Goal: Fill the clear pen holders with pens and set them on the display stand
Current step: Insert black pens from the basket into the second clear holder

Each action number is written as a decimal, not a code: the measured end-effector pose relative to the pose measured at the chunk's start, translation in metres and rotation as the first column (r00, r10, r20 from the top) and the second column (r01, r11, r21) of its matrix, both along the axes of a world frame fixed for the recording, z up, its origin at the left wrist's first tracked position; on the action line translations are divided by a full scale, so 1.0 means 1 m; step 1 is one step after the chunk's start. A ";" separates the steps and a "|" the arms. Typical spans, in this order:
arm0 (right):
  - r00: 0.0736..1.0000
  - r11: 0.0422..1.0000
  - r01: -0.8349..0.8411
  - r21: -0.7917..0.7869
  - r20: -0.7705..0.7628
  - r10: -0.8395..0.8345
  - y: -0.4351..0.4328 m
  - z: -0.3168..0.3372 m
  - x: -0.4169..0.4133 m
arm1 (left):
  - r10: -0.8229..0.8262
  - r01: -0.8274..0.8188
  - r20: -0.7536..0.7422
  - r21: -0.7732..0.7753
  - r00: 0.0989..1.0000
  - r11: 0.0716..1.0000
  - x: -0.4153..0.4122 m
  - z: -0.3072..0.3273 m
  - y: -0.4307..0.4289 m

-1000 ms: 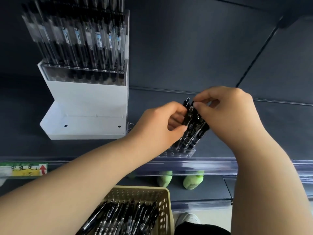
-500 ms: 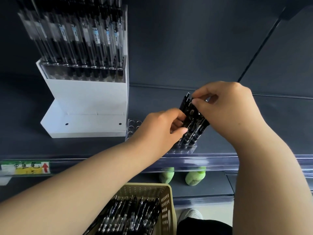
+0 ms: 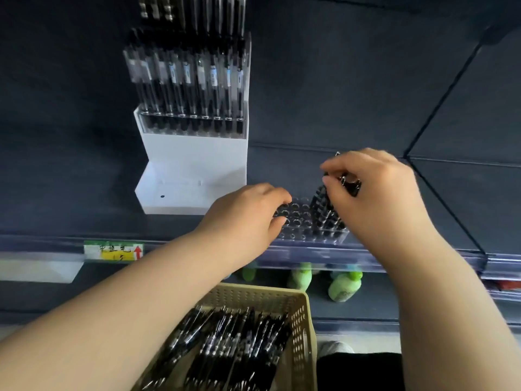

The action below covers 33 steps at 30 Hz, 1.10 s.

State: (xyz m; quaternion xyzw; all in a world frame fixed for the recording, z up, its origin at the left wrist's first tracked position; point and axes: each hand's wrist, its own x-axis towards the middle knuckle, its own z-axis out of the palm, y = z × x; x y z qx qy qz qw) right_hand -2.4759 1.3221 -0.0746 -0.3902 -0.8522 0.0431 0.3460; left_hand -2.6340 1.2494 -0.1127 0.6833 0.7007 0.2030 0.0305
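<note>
A clear pen holder (image 3: 303, 224) with rows of round holes lies on the dark shelf near its front edge. Several black pens (image 3: 324, 214) stand in its right side; the left holes are bare. My left hand (image 3: 248, 218) grips the holder's left end with curled fingers. My right hand (image 3: 372, 190) holds a small bunch of black pens (image 3: 349, 183) above the holder's right part. A white display stand (image 3: 194, 165) stands to the left, its upper tier filled with pens in a clear holder (image 3: 194, 125).
A beige perforated basket (image 3: 301, 320) full of black pens sits below, close to me. Green bottles (image 3: 344, 286) stand on the lower shelf. A clear rail with a yellow-green price label (image 3: 114, 252) runs along the shelf front. The dark back wall (image 3: 352, 80) rises behind.
My left hand left the bunch of pens and moved down-left to the holder's left end. The right hand kept a few pens, now above the holder. The camera shifted, so the stand appears further right.
</note>
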 end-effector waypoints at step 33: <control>0.730 0.573 0.391 -0.720 0.622 0.283 -0.115 -0.237 -0.065 | 0.377 -0.256 0.003 -0.730 0.926 0.634 -0.025 -0.216 -0.107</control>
